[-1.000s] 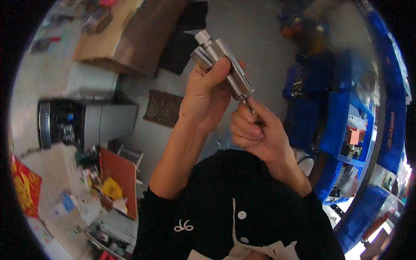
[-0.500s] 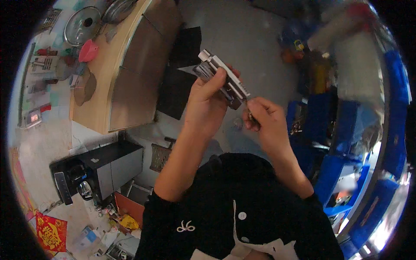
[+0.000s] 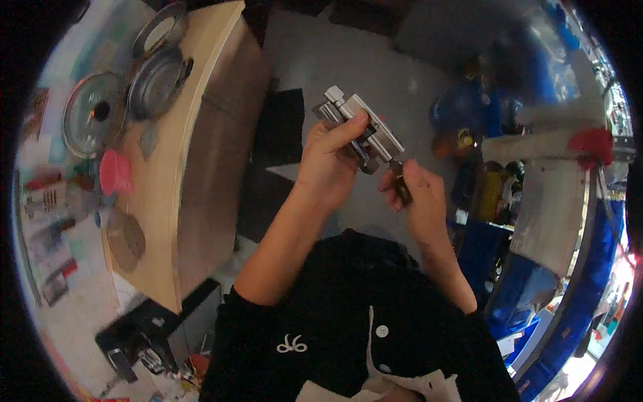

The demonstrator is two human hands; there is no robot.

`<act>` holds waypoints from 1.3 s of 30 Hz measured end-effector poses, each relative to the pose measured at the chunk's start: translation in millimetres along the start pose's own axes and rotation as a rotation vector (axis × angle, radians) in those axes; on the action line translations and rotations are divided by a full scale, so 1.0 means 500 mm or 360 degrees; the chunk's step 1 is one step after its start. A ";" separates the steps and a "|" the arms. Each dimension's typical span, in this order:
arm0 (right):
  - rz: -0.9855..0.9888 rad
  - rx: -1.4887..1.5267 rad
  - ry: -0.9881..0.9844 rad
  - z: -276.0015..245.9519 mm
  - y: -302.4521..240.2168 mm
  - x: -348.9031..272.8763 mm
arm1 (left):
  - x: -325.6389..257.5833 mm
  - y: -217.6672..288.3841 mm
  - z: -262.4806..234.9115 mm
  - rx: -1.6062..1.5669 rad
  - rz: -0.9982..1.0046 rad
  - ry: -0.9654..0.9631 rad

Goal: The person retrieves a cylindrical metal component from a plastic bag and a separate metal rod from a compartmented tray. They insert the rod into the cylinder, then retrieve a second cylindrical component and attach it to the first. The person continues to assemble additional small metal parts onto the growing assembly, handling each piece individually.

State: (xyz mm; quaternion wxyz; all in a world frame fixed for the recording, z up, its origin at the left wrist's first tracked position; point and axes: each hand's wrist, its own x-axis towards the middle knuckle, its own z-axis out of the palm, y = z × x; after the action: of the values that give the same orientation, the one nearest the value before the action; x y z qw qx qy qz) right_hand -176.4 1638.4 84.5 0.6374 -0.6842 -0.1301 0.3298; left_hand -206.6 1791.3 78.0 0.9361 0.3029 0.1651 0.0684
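Observation:
My left hand (image 3: 335, 157) is closed around a silver metal lock-like body (image 3: 375, 127), thumb across its top. The body has parallel bars and a short round knob (image 3: 335, 94) at its far end. My right hand (image 3: 422, 191) pinches a small dark key-like piece (image 3: 402, 187). Its thin metal end meets the near right end of the body; whether it sits inside cannot be made out. Both hands are held up in front of my chest, above the grey floor.
To the left stands a wooden cabinet (image 3: 214, 134) with a glass lid (image 3: 95, 114), a metal pan (image 3: 155, 84) and a pink cup (image 3: 116, 171) on top. Blue bins (image 3: 479, 251) line the right. A black mat (image 3: 278, 134) lies on the floor (image 3: 348, 53).
My right hand has drawn slightly down and right, showing more of the dark piece and its thin metal end. The view has shifted, with the cabinet now lower and more pans showing.

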 end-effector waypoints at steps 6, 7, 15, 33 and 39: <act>0.0290 0.1337 -0.0558 0.015 -0.103 0.268 | 0.237 0.182 0.011 0.0093 -0.0042 -0.0025; 0.0224 0.1037 -0.0349 0.017 -0.112 0.307 | 0.275 0.201 0.006 0.0114 -0.0047 -0.0014; -0.0387 -0.0319 0.0166 -0.003 -0.186 0.668 | 0.609 0.319 -0.027 0.0130 0.0034 0.0194; 0.1050 0.0902 -0.0839 0.147 -0.387 1.585 | 1.241 0.750 -0.298 -0.0200 0.0446 0.0623; 0.0803 0.0248 -0.1057 0.372 -0.503 1.880 | 1.384 1.062 -0.423 -0.0064 0.0669 0.0596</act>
State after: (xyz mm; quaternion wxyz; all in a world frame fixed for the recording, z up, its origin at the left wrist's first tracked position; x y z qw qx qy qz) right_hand 473.7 2385.8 63.0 0.5099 -0.5010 -0.1314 0.6869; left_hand 352.3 2493.1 44.8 0.8604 0.2940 0.2673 0.3192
